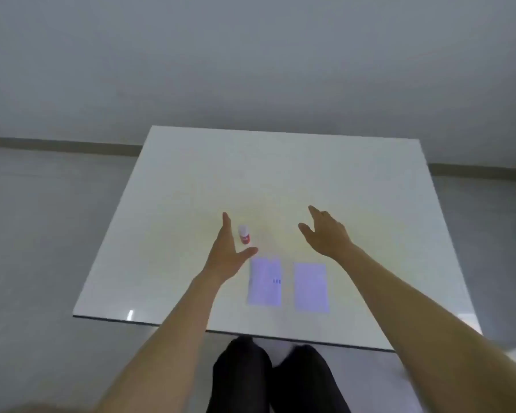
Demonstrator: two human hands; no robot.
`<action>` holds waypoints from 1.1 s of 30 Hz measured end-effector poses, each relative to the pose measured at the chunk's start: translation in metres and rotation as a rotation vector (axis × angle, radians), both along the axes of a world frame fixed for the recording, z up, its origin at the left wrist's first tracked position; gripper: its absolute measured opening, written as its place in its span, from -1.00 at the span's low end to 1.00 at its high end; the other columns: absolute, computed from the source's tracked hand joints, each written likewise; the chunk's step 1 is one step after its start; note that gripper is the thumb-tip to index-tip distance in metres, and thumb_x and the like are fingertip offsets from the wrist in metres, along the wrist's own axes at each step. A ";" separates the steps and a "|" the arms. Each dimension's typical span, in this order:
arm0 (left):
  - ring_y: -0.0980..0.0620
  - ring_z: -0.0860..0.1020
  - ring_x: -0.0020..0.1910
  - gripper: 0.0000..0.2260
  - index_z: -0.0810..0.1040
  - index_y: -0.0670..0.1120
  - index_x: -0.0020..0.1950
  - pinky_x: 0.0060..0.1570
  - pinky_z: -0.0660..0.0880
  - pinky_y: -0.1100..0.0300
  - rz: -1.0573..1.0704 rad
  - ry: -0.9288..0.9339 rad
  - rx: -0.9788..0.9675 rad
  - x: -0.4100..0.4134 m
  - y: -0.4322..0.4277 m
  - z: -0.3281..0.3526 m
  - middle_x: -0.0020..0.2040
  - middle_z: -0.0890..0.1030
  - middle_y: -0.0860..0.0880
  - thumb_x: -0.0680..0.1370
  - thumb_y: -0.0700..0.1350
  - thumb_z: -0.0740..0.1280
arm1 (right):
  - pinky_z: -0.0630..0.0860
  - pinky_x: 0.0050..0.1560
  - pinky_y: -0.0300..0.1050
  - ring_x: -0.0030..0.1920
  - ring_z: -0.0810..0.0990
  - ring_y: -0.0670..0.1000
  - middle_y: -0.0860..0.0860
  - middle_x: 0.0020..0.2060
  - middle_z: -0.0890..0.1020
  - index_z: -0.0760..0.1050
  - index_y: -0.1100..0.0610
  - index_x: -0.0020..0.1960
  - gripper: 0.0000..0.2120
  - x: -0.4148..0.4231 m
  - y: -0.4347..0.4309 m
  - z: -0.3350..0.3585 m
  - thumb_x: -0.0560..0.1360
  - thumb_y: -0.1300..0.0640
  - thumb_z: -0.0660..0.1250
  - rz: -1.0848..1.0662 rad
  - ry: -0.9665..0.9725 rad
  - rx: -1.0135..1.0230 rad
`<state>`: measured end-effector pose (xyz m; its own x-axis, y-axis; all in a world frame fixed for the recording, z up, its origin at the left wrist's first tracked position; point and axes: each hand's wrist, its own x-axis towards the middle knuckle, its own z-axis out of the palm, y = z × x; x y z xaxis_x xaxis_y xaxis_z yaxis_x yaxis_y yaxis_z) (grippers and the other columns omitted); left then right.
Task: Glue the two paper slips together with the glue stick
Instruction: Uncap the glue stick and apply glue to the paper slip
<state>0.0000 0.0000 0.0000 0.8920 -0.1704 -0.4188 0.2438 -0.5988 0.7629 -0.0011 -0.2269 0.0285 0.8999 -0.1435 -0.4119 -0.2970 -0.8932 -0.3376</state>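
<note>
I am looking down on one white table (191,180), the largest thing here, with everything of the task lying on its near half. I am counting two pale paper slips: the left slip (265,281), which is carrying a small dark mark, and the right slip (311,287), lying flat and side by side just apart, towards six o'clock from the hands. I am counting one glue stick (244,234), standing upright with a white cap and red body, at about eleven o'clock from the left slip.

My left hand (225,251) is spreading wide, fingers straight and thumb out, just beside the stick at its nine o'clock and gripping nothing. My right hand (325,234) is hovering loosely curled at the stick's three o'clock, well apart and also empty.

I judge the step to be picking up the stick. To do it well, I am planning to close thumb and fingers round the red body, low enough not to topple it, leaving the cap free for the right hand to pull.
</note>
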 end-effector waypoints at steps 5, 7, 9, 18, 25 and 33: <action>0.10 0.44 0.13 -0.29 0.08 -0.10 0.54 0.08 0.29 0.40 0.172 -0.221 -0.144 0.006 -0.019 -0.081 0.07 0.51 0.08 0.49 -0.12 0.39 | 0.37 0.29 0.02 0.21 0.52 0.14 0.15 0.29 0.47 0.28 0.13 0.44 -0.52 0.029 0.022 -0.061 0.58 -0.04 0.15 0.032 -0.324 0.168; 0.02 0.54 -0.02 -0.66 0.44 -0.06 0.29 -0.04 0.40 0.37 0.256 -0.338 -0.170 0.009 -0.019 -0.098 -0.07 0.59 0.08 0.52 -0.14 0.33 | 0.40 0.16 -0.09 0.11 0.57 0.09 0.12 0.22 0.52 0.35 0.11 0.39 -0.56 0.031 0.033 -0.074 0.57 -0.05 0.17 0.013 -0.441 0.257; 0.01 0.58 -0.14 -0.92 0.56 -0.05 -0.02 -0.20 0.40 0.39 0.295 -0.456 -0.193 0.011 -0.018 -0.108 -0.18 0.63 0.09 0.52 -0.12 0.31 | 0.38 0.05 -0.15 0.04 0.57 0.05 0.09 0.14 0.57 0.40 0.10 0.35 -0.58 0.029 0.042 -0.081 0.57 -0.07 0.18 0.014 -0.551 0.317; 0.05 0.48 -0.09 -0.60 0.50 0.03 0.33 -0.09 0.44 0.21 -0.049 -0.869 0.013 -0.043 -0.015 -0.070 -0.08 0.44 0.05 0.49 -0.15 0.38 | 0.37 -0.46 -0.23 -0.66 0.37 -0.10 0.04 -0.54 0.58 0.61 0.20 -0.22 -0.35 -0.062 0.045 -0.048 0.45 -0.37 0.11 -0.132 -0.472 0.639; -0.04 0.45 0.05 -0.63 0.54 0.04 0.29 -0.08 0.50 0.06 -0.178 -0.979 0.214 -0.069 -0.016 -0.054 0.02 0.51 -0.03 0.49 -0.15 0.39 | 0.47 -0.30 -0.16 -0.42 0.51 -0.02 0.05 -0.29 0.59 0.50 0.14 -0.06 -0.90 -0.092 0.030 -0.055 0.49 0.11 0.34 0.067 -0.455 0.670; -0.01 0.46 0.05 -0.63 0.55 0.06 0.28 -0.15 0.42 0.19 -0.243 -1.031 0.265 -0.068 -0.021 -0.052 0.02 0.52 -0.01 0.49 -0.15 0.40 | 0.52 -0.28 -0.09 -0.45 0.54 -0.01 0.06 -0.33 0.59 0.48 0.17 -0.10 -0.82 -0.093 0.034 -0.062 0.55 0.05 0.26 -0.008 -0.426 0.719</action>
<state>-0.0683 -0.0209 -0.0517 0.7900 -0.4042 0.4610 -0.5856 -0.7201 0.3721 -0.0940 -0.1933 -0.0337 0.9994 0.0176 -0.0303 -0.0203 -0.4160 -0.9091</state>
